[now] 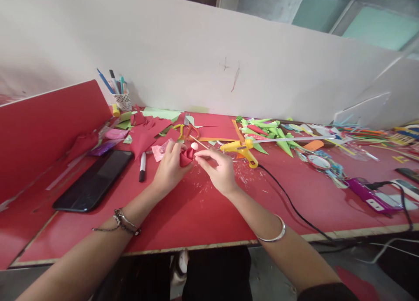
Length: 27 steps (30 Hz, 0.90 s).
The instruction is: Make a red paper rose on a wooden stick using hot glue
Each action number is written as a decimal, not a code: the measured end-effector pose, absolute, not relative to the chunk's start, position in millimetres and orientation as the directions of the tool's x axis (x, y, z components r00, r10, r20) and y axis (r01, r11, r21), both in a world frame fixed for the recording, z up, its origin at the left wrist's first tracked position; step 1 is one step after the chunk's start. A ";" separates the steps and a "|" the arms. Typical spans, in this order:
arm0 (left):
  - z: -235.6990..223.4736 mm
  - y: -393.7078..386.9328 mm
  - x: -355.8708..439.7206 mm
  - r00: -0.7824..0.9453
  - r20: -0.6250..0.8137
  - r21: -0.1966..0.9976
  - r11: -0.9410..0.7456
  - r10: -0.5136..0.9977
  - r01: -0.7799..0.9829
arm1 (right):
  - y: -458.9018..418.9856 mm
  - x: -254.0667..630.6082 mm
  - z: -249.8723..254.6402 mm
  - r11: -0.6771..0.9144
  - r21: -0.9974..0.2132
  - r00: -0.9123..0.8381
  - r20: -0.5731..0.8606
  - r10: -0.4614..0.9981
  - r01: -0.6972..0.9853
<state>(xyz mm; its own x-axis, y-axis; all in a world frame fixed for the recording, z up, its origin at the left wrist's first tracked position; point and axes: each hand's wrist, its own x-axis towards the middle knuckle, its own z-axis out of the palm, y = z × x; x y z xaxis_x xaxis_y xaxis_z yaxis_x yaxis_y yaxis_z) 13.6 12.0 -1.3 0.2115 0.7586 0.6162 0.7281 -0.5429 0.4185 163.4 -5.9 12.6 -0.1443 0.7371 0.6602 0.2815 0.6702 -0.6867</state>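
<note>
My left hand (168, 168) is closed around a folded red paper piece (186, 158), held just above the red table. A small white ball (194, 146) shows at the top of the paper. My right hand (218, 170) is close beside it, with thumb and forefinger drawn together at the paper's right edge. Whether anything sits between those fingertips is too small to make out. Behind my right hand lies a yellow glue gun (240, 148) with a long clear glue stick (294, 138) in its back.
A black phone (94, 181) and a marker (142, 166) lie to the left. Red paper scraps (147, 133) and a pen cup (122, 101) stand farther back. Green paper cones (268, 128), a purple power strip (371, 196) and the gun's black cord (288, 196) are on the right.
</note>
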 end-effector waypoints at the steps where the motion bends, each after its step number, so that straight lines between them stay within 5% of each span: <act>1: -1.7 12.0 13.5 0.215 0.625 0.411 -0.551 0.750 0.727 | -6.2 163.5 12.9 0.677 -0.675 -0.157 0.665 0.730 0.294; 27: 0.6 7.6 14.4 0.255 0.652 0.349 -0.581 0.714 0.736 | -5.8 161.0 7.4 0.644 -0.689 -0.223 0.607 0.763 0.333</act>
